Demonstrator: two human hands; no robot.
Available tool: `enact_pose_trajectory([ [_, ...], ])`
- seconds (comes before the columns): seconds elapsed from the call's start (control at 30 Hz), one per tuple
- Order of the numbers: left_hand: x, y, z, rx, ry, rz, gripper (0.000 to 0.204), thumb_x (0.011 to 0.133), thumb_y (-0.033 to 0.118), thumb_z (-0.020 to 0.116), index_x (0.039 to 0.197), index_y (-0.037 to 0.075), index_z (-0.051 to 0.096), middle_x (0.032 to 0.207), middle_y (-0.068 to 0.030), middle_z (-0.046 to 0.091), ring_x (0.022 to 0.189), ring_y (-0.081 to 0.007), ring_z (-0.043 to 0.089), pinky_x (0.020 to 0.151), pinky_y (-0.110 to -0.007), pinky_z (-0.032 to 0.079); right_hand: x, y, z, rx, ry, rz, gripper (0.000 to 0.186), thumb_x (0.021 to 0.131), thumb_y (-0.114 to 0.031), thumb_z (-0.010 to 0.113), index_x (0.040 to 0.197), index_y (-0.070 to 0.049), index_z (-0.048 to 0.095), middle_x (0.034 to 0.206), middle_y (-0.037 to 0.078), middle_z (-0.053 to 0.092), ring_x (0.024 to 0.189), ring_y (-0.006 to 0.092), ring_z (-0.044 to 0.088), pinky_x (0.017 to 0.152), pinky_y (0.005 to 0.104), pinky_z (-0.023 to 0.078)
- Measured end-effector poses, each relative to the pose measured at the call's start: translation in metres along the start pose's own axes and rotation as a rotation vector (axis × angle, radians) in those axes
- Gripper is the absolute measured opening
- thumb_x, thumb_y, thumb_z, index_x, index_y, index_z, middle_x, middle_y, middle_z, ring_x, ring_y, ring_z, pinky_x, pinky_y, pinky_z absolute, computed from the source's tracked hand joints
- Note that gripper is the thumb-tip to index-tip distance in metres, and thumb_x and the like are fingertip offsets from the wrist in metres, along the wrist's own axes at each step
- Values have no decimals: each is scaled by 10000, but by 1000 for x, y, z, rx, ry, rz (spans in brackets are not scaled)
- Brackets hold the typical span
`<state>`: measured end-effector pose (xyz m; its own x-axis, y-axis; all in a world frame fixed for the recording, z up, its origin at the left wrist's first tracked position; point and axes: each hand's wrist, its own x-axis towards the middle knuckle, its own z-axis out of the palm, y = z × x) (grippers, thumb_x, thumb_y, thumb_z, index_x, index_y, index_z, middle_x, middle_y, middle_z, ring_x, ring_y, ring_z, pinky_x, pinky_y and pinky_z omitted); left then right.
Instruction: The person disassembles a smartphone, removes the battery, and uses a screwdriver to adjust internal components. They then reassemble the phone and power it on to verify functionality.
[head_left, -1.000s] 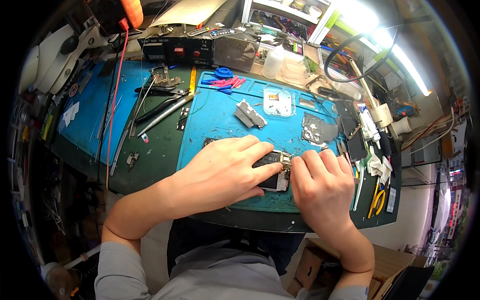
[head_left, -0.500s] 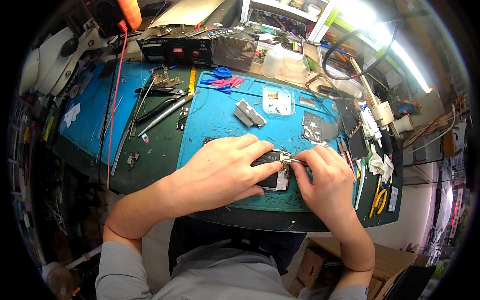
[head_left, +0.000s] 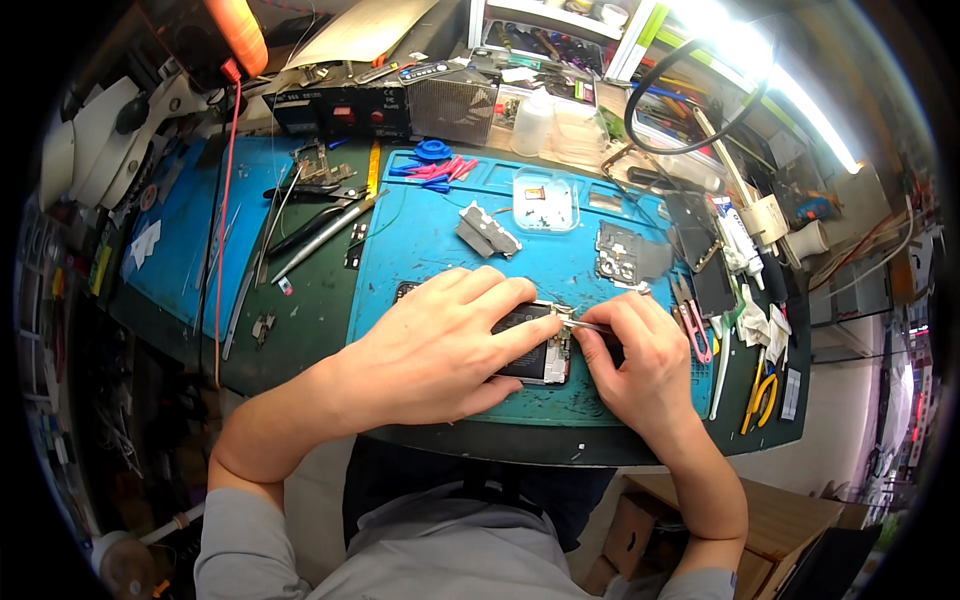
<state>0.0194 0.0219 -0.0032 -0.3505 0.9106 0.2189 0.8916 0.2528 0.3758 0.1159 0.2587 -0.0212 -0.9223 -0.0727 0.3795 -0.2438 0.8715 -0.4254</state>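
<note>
The phone (head_left: pixel 538 365) lies opened on the blue mat (head_left: pixel 410 250), near the table's (head_left: pixel 300 355) near edge. The left hand (head_left: pixel 445 345) spreads over it, fingers apart, index fingertip at its right end. There the right hand (head_left: pixel 640 350) pinches a thin tool (head_left: pixel 592 326). Farther off sits a clear dish (head_left: pixel 546 222); pink scissors (head_left: pixel 692 320) lie right.

The left forearm (head_left: pixel 290 410) slants up and rightward from a bent elbow, and the left hand (head_left: pixel 440 345) lies palm down, fingers spread – the index finger stretched farthest right, the thumb below it. The right forearm (head_left: pixel 705 480) angles up and leftward, its right hand (head_left: pixel 645 360) curled in, thumb and index finger pinched together – their tips pointing at the left index fingertip, near but apart.
</note>
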Motion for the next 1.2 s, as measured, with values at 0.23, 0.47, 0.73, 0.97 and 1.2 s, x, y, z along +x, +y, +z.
enact_pose_trajectory([
  [0.23, 4, 0, 1, 59, 9, 26, 661, 794, 273, 842, 1417, 150, 657, 1288, -100, 612, 1140, -294, 612, 969, -423, 497, 7, 10, -20, -86, -13, -7, 123, 849, -108, 803, 882, -85, 686, 822, 55, 638, 785, 281, 646, 718, 420, 491],
  [0.47, 6, -1, -3, 76, -21, 40, 654, 785, 283, 855, 1393, 137, 664, 1284, -83, 624, 1100, -273, 638, 926, -411, 538, 5, 16, -15, -50, 24, -23, 112, 864, -103, 799, 896, -79, 694, 846, 64, 649, 798, 281, 653, 720, 416, 498],
  [0.73, 7, 3, -8, 138, -59, 26, 618, 792, 311, 871, 1342, 102, 679, 1292, -71, 658, 1124, -255, 679, 921, -385, 590, -8, 15, -36, -29, 122, 169, 98, 894, -50, 784, 966, -27, 722, 913, 101, 677, 799, 306, 683, 711, 397, 544],
  [0.97, 7, 5, -7, 117, -13, 34, 606, 786, 303, 879, 1324, 93, 694, 1298, -81, 667, 1135, -268, 684, 918, -390, 592, -39, -5, -38, -49, 36, 169, 146, 867, -45, 807, 993, -49, 732, 904, 82, 662, 800, 286, 671, 687, 394, 537],
  [1.2, 8, 4, -11, 61, -23, 33, 725, 759, 266, 901, 1412, 89, 640, 1319, -93, 655, 1179, -302, 652, 999, -426, 550, -66, -11, -33, -242, 103, 59, 351, 831, -33, 808, 1178, -50, 755, 995, 52, 652, 892, 244, 636, 768, 393, 503],
])
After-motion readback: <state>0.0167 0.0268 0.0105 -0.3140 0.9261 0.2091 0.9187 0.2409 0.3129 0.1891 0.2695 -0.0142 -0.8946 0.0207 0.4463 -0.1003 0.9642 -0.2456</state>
